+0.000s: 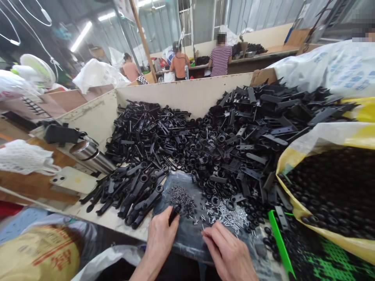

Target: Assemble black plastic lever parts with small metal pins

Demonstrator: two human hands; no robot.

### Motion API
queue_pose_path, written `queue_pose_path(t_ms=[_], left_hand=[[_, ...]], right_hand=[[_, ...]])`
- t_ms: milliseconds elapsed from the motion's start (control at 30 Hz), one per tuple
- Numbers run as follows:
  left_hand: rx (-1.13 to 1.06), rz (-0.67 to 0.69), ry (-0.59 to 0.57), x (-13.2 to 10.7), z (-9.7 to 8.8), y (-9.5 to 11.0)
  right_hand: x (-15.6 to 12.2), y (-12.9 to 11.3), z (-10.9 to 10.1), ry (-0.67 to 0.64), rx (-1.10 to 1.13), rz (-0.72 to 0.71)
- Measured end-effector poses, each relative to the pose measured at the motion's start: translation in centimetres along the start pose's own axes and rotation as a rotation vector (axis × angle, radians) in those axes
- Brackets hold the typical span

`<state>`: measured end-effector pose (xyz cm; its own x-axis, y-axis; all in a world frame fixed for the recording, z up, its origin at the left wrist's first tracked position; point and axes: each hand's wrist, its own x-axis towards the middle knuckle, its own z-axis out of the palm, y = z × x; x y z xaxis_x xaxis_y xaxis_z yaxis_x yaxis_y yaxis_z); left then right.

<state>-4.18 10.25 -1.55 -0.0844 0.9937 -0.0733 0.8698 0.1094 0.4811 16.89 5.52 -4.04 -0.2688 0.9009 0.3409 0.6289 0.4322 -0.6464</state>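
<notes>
My left hand (161, 236) is closed around a small black plastic part (175, 212), most of it hidden by the fingers. To its right, my right hand (228, 251) has thumb and fingertips pinched together over the dark work board (190, 240); whatever is between them is too small to make out. Just beyond the hands lie a heap of short dark pins or screws (181, 198) and a heap of silver metal pins (230, 215). Several long black handle-like pieces with ringed ends (140, 195) lie left of the board.
Black plastic parts (164, 132) and flat black pieces (258, 125) pile up behind. An open sack of round black parts (336, 187) and a green basket (281, 244) stand right. A steel flask (93, 156) and a phone (73, 179) sit left. People work behind the partition (175, 91).
</notes>
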Motion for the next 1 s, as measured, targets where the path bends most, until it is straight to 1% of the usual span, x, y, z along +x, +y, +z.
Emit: queue_pose_path(t_ms=[200,367,500,600,667,733,800,867,933,1000], left_hand=[[-0.029,0.007,0.015,0.0,0.0,-0.6],[-0.089,0.019,0.013,-0.7,-0.1,-1.1],[-0.141,-0.007,-0.003,-1.1,-0.4,-1.1],[-0.179,-0.023,-0.017,-1.4,-0.7,-0.9],[-0.203,-0.023,-0.034,-1.6,-0.7,-0.7],[-0.247,-0.04,-0.07,-2.0,-0.7,-0.5],[-0.337,-0.075,-0.108,-2.5,-0.8,-0.3],[-0.472,-0.11,-0.143,-3.0,-0.9,-0.1],[-0.605,-0.138,-0.152,-3.4,-1.0,0.2],[-0.701,-0.166,-0.14,-3.6,-1.0,0.4]], right_hand=[[0.1,-0.1,0.2,-0.034,0.014,0.009],[0.5,-0.5,0.4,-0.053,0.02,0.012],[1.0,-1.0,0.8,-0.039,0.041,0.006],[1.8,-1.3,1.5,-0.033,-0.049,-0.017],[2.3,-1.3,1.9,-0.064,-0.17,-0.037],[2.9,-1.3,2.0,-0.108,-0.234,-0.032],[3.6,-1.6,1.7,-0.143,-0.17,0.028],[4.3,-2.1,1.2,-0.175,-0.023,0.124],[5.0,-2.8,0.7,-0.219,0.12,0.216],[5.5,-3.3,0.4,-0.258,0.212,0.273]])
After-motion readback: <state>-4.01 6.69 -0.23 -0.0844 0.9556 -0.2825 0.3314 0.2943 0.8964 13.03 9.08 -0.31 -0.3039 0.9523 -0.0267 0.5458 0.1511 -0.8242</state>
